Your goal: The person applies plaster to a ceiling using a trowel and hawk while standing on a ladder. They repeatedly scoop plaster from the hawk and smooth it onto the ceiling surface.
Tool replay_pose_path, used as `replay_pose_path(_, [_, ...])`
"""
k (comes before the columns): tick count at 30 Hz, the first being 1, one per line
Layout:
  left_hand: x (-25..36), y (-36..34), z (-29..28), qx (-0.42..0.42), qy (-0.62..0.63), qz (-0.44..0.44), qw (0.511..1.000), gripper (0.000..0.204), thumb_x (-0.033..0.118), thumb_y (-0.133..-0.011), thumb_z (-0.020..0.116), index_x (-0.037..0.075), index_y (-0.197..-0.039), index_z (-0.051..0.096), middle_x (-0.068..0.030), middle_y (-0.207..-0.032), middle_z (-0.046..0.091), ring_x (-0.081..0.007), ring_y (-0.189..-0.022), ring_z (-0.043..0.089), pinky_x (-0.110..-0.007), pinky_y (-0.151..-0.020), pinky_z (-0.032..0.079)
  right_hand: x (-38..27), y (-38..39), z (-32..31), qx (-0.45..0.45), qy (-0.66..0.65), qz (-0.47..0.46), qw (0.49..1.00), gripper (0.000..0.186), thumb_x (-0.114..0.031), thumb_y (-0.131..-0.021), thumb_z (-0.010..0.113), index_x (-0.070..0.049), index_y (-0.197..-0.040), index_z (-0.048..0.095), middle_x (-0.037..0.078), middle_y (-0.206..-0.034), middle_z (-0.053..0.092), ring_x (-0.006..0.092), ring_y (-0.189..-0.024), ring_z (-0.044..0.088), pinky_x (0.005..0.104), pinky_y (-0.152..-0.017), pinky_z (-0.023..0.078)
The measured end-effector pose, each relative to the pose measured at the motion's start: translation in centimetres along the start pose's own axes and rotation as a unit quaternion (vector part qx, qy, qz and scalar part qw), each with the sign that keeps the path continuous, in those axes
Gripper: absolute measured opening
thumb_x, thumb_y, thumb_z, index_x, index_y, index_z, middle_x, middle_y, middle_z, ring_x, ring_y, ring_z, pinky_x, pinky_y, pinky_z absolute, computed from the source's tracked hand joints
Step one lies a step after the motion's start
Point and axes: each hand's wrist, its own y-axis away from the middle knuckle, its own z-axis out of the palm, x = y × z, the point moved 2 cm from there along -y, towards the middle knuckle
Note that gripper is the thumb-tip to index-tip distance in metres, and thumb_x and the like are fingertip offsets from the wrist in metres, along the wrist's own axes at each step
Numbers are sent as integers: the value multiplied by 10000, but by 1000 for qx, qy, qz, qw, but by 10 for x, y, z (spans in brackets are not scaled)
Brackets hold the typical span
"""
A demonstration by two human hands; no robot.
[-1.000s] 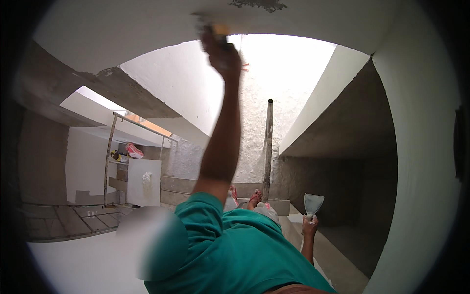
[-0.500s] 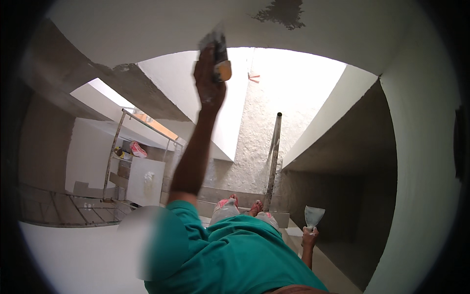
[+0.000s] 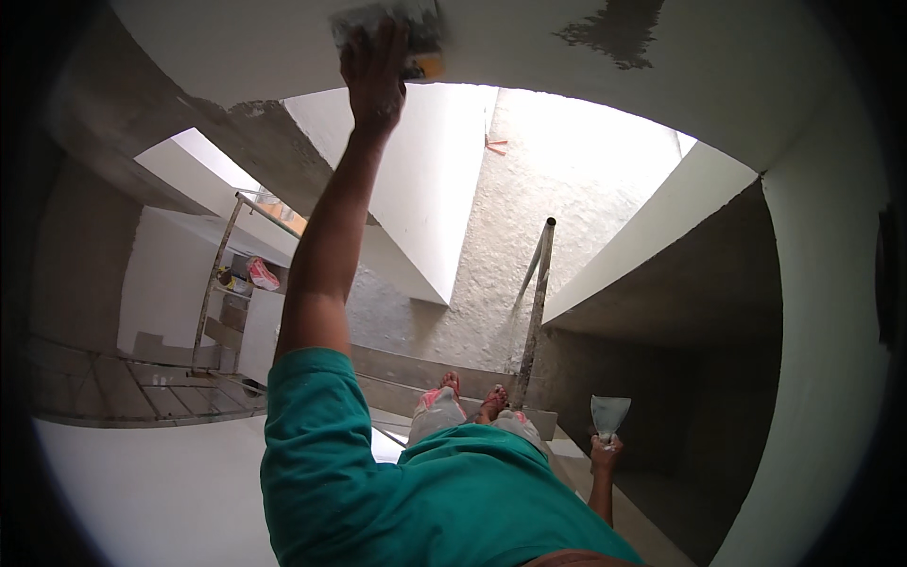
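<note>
My raised left hand [image 3: 376, 90] is closed on a wide filling blade [image 3: 416, 24] with an orange-yellow part at its edge. The fingers lie along the blade, which is against the pale surface overhead [image 3: 501, 47] and smeared with plaster. A darker, ragged damp-looking patch [image 3: 619, 33] marks that surface to the right. Low at my right side, my right hand [image 3: 606, 452] grips a putty knife [image 3: 609, 416] by its handle. Its flared, whitish blade points up.
A speckled metal pole [image 3: 539, 302] rises beyond my feet [image 3: 490, 404], which stand on a narrow plank [image 3: 539, 422]. A scaffold frame [image 3: 215, 283] is on the left, with a pink-and-white bag [image 3: 263, 274] by it. A dark recess [image 3: 680, 378] opens at right.
My left hand has swept the filling blade left and farther up across the overhead surface, turning it flatter. My right hand keeps the putty knife in nearly the same place.
</note>
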Motion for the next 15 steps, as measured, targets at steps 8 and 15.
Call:
replay_pose_path(8, [-12, -8, -38, 17, -11, -19, 1000, 822, 74, -712, 668, 201, -1465, 364, -83, -1480, 406, -342, -1354, 369, -575, -1047, 277, -5, 29, 22, -30, 13, 30, 999, 195, -114, -677, 693, 27, -698, 560, 144, -631, 597, 228, -595, 575, 396, -569, 447])
replay_pose_path(15, [-23, -61, -35, -30, -66, -2, 997, 656, -7, -853, 522, 137, -1469, 350, -108, -1478, 411, -352, -1329, 410, -582, -1094, 266, -4, 19, 61, -51, -9, 0, 999, 190, -113, -668, 682, 36, -689, 566, 173, -639, 620, 267, -591, 618, 399, -582, 462])
